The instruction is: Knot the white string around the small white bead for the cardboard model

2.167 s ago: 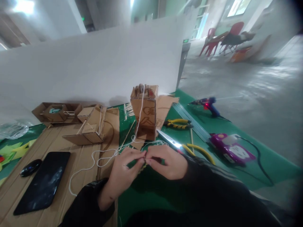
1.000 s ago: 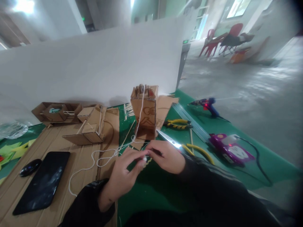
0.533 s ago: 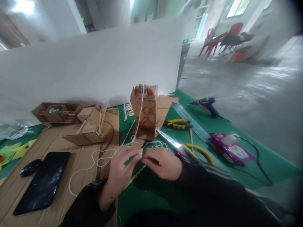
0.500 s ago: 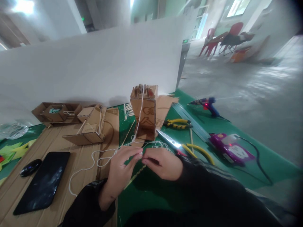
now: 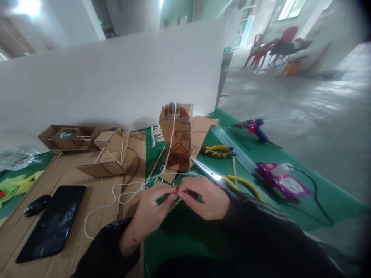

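My left hand (image 5: pixel 155 206) and my right hand (image 5: pixel 204 199) meet fingertip to fingertip over the green tabletop, both pinched closed. Between them is the end of a white string (image 5: pixel 127 184), mostly covered by the fingers. Loose loops of that string lie in front of and beside the hands. From there it runs up the front of a cardboard tower (image 5: pixel 176 143) and over wheel-like discs (image 5: pixel 174 109) at its top. Beneath the fingers, a pale, twisted-looking stick (image 5: pixel 174 206) is partly hidden.
Scissors (image 5: pixel 207 170) and yellow-black pliers (image 5: pixel 218 151) lie right of the tower. Farther right are a glue gun (image 5: pixel 253 128), clear glue sticks (image 5: pixel 232 148) and a purple power strip (image 5: pixel 281 183). Leftward, a tablet (image 5: pixel 52 224), a mouse (image 5: pixel 37 205) and cardboard pieces (image 5: pixel 111 156) rest on a cardboard sheet (image 5: pixel 95 204).
Both hands have shifted slightly right, fingertips still together. The white bit that showed between them is now covered, and my right hand hides more of the string loops. The tower stays put.
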`<state>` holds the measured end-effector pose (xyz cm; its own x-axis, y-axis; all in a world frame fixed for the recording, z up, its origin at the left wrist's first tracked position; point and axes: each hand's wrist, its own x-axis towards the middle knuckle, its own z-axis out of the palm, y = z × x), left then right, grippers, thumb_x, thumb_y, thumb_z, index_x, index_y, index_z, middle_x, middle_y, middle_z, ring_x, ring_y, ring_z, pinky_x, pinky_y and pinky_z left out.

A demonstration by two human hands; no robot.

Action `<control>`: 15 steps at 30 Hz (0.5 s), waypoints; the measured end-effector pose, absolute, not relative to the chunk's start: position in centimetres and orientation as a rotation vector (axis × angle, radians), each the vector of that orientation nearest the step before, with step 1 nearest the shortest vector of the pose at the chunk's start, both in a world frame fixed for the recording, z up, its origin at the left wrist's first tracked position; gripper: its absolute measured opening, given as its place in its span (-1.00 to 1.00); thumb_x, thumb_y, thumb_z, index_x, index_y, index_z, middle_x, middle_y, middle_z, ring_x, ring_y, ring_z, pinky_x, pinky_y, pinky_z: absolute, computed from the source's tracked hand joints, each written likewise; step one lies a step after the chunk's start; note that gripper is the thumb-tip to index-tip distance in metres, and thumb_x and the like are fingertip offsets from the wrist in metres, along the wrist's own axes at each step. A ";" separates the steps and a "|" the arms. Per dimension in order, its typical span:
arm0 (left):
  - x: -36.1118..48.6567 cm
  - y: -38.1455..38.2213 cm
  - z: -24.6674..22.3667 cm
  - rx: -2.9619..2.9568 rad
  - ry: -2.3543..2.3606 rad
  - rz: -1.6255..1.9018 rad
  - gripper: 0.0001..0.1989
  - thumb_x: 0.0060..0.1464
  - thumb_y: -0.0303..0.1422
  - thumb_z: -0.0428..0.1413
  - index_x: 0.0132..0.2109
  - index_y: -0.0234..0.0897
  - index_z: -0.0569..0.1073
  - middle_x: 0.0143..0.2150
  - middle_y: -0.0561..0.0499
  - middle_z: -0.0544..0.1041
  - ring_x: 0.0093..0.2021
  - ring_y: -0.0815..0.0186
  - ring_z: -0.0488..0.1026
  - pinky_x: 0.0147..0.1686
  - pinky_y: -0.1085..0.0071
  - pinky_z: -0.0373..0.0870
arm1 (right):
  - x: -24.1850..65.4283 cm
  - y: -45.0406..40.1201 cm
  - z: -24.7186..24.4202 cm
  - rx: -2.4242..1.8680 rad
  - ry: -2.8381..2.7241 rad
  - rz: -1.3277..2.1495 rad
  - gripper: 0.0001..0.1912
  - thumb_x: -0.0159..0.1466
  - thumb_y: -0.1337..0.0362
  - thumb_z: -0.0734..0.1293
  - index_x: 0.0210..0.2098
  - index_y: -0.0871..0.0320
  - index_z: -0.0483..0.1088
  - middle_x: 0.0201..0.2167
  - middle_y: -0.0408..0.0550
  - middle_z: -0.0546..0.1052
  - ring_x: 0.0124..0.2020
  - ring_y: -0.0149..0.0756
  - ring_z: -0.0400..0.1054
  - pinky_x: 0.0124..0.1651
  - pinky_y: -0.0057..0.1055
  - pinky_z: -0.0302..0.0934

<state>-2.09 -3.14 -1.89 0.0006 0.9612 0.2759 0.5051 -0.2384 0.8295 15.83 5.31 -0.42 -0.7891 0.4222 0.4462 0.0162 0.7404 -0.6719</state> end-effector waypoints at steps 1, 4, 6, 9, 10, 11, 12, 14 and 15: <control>-2.0 -3.1 -1.8 1.780 1.508 1.165 -0.86 0.13 -0.40 0.12 -0.21 -0.21 0.58 -0.26 -0.04 0.61 -0.22 0.24 0.52 -0.20 0.33 0.43 | 15.8 5.3 -0.5 -0.335 -2.344 0.890 -0.89 0.27 0.37 0.20 -0.37 0.19 0.35 -0.49 -0.10 0.41 -0.54 -0.44 0.22 -0.46 -0.52 0.15; -1.9 -3.2 -1.7 1.751 1.502 1.181 -0.88 0.11 -0.42 0.13 -0.25 -0.23 0.57 -0.30 -0.03 0.60 -0.26 0.24 0.52 -0.24 0.35 0.43 | 15.7 5.4 -0.5 -0.355 -2.321 0.862 -0.88 0.27 0.36 0.22 -0.36 0.19 0.37 -0.47 -0.08 0.43 -0.52 -0.42 0.26 -0.46 -0.52 0.16; -1.8 -3.2 -1.7 1.721 1.506 1.217 -0.89 0.11 -0.44 0.12 -0.28 -0.25 0.56 -0.33 -0.03 0.59 -0.29 0.26 0.51 -0.27 0.37 0.43 | 15.7 5.4 -0.5 -0.365 -2.307 0.846 -0.88 0.27 0.35 0.23 -0.35 0.20 0.39 -0.46 -0.06 0.44 -0.51 -0.41 0.27 -0.47 -0.52 0.16; -1.6 -3.3 -2.0 1.688 1.521 1.273 -0.90 0.10 -0.45 0.12 -0.30 -0.26 0.55 -0.33 -0.03 0.59 -0.30 0.26 0.51 -0.26 0.37 0.43 | 15.6 5.4 -0.3 -0.391 -2.300 0.839 -0.87 0.28 0.34 0.24 -0.33 0.20 0.42 -0.45 -0.05 0.46 -0.51 -0.41 0.28 -0.46 -0.51 0.17; -1.6 -3.3 -2.1 1.667 1.524 1.288 -0.90 0.09 -0.45 0.12 -0.29 -0.25 0.55 -0.32 -0.03 0.59 -0.29 0.26 0.51 -0.25 0.37 0.43 | 15.5 5.4 -0.3 -0.398 -2.296 0.840 -0.87 0.28 0.34 0.24 -0.33 0.20 0.42 -0.45 -0.05 0.46 -0.52 -0.42 0.28 -0.46 -0.51 0.17; -1.5 -3.3 -2.3 1.633 1.521 1.301 -0.90 0.09 -0.44 0.12 -0.26 -0.25 0.54 -0.31 -0.03 0.58 -0.27 0.26 0.52 -0.24 0.36 0.44 | 15.5 5.4 -0.3 -0.403 -2.292 0.840 -0.87 0.28 0.34 0.24 -0.33 0.21 0.42 -0.45 -0.05 0.46 -0.52 -0.42 0.27 -0.45 -0.50 0.17; -1.5 -3.4 -2.5 1.586 1.513 1.315 -0.90 0.09 -0.43 0.12 -0.22 -0.25 0.52 -0.30 -0.03 0.58 -0.27 0.26 0.52 -0.24 0.37 0.44 | 15.5 5.4 -0.3 -0.406 -2.287 0.836 -0.87 0.28 0.34 0.24 -0.33 0.21 0.42 -0.45 -0.06 0.46 -0.53 -0.43 0.27 -0.45 -0.50 0.17; -1.4 -3.4 -2.8 1.468 1.491 1.342 -0.82 0.09 -0.42 0.13 -0.11 -0.24 0.44 -0.30 -0.01 0.56 -0.28 0.28 0.51 -0.26 0.39 0.45 | 15.4 5.4 -0.3 -0.396 -2.282 0.819 -0.87 0.29 0.34 0.24 -0.34 0.22 0.42 -0.46 -0.06 0.46 -0.53 -0.43 0.26 -0.44 -0.49 0.17; -1.3 -3.4 -2.9 1.420 1.481 1.354 -0.79 0.09 -0.42 0.14 -0.09 -0.24 0.40 -0.31 0.00 0.54 -0.28 0.29 0.51 -0.27 0.40 0.45 | 15.4 5.4 -0.3 -0.392 -2.280 0.809 -0.86 0.29 0.34 0.24 -0.34 0.21 0.41 -0.47 -0.06 0.46 -0.53 -0.42 0.26 -0.44 -0.49 0.17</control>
<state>-1.31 -3.37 -2.87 -0.1832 0.9655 0.1849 0.2704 -0.1313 0.9538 15.43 5.43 -0.34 -0.7256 0.4738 0.4990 0.0534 0.7617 -0.6457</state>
